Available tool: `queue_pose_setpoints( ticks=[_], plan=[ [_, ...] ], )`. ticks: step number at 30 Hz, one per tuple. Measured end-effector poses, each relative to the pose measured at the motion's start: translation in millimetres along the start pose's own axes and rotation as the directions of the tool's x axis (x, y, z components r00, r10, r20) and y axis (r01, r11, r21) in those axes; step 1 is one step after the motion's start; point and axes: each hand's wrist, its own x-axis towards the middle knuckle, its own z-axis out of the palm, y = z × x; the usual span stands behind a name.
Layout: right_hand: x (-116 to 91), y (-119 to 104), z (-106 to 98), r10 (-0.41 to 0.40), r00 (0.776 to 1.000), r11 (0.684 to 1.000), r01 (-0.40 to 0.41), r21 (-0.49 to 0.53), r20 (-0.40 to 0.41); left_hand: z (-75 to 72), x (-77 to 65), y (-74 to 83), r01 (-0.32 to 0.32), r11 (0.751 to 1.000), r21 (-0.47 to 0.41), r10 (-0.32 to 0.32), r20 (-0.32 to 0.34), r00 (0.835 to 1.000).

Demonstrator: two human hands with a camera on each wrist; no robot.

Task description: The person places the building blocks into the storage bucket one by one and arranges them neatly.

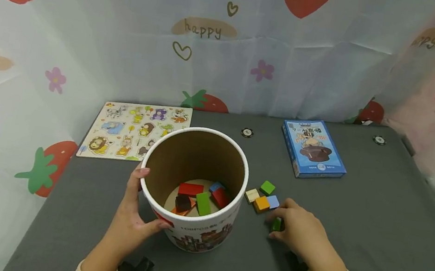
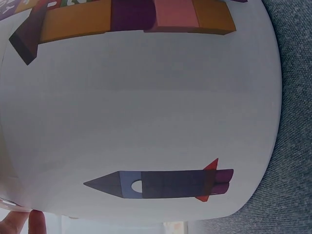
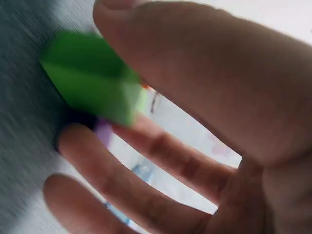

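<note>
A white paper bucket (image 1: 201,231) with printed pictures stands at the middle of the table, tilted a little toward me. My left hand (image 1: 128,220) holds its left side, thumb on the front wall and fingers by the rim. Inside lie several blocks, among them a green block (image 1: 203,203) and a red block (image 1: 190,190). To the bucket's right, my right hand (image 1: 304,233) pinches a green block (image 3: 92,78) low over the tabletop. Just beyond it sit an orange block (image 1: 261,204), a blue block (image 1: 272,202), a cream block (image 1: 252,195) and another green block (image 1: 267,188).
An animal puzzle board (image 1: 129,131) lies at the back left. At the back right is a blue box (image 1: 316,150). One round chip (image 1: 247,132) lies near the back edge, another chip (image 1: 379,140) at the far right. Printed cloth (image 1: 128,56) hangs behind the grey table (image 1: 389,227).
</note>
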Motion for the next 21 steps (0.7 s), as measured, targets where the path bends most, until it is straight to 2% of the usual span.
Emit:
queue_pose_setpoints(
  ticks=[3,7,11,13,15,17,19,21],
  plan=[
    [0.4,-2.5,9.5,0.027,0.999,0.999,-0.028,0.031,0.017,-1.4,-0.1,0.6,0.001,1.0,0.006,-0.001,0.004,1.0],
    [-2.4,-5.8,15.6,0.024,0.999,0.998,-0.022,0.066,-0.028,-2.3,-0.5,2.3,0.007,1.0,0.022,-0.007,0.012,1.0],
    [-6.1,-12.5,8.6,-0.02,0.99,0.997,0.031,0.075,-0.142,-2.3,-0.2,4.0,0.015,0.999,0.032,-0.016,0.015,1.0],
    [-7.4,-18.7,-3.4,-0.053,0.971,0.995,0.072,0.074,-0.233,-2.5,0.2,4.4,0.017,0.999,0.031,-0.018,0.015,1.0],
    [-7.8,-28.0,-21.1,-0.087,0.938,0.989,0.121,0.082,-0.335,-2.6,0.3,4.4,0.018,0.999,0.033,-0.018,0.013,1.0],
    [-8.7,-39.6,-41.7,-0.13,0.888,0.979,0.186,0.085,-0.441,-2.6,0.2,3.8,0.018,0.999,0.035,-0.019,0.011,1.0],
    [-10.3,-52.2,-62.5,-0.183,0.821,0.962,0.264,0.075,-0.54,-2.3,0.0,3.3,0.022,0.999,0.037,-0.023,0.008,1.0],
    [-12.0,-66.5,-81.7,-0.251,0.744,0.93,0.364,0.06,-0.619,-2.1,0.2,3.1,0.024,0.999,0.037,-0.024,0.009,1.0]
  ],
)
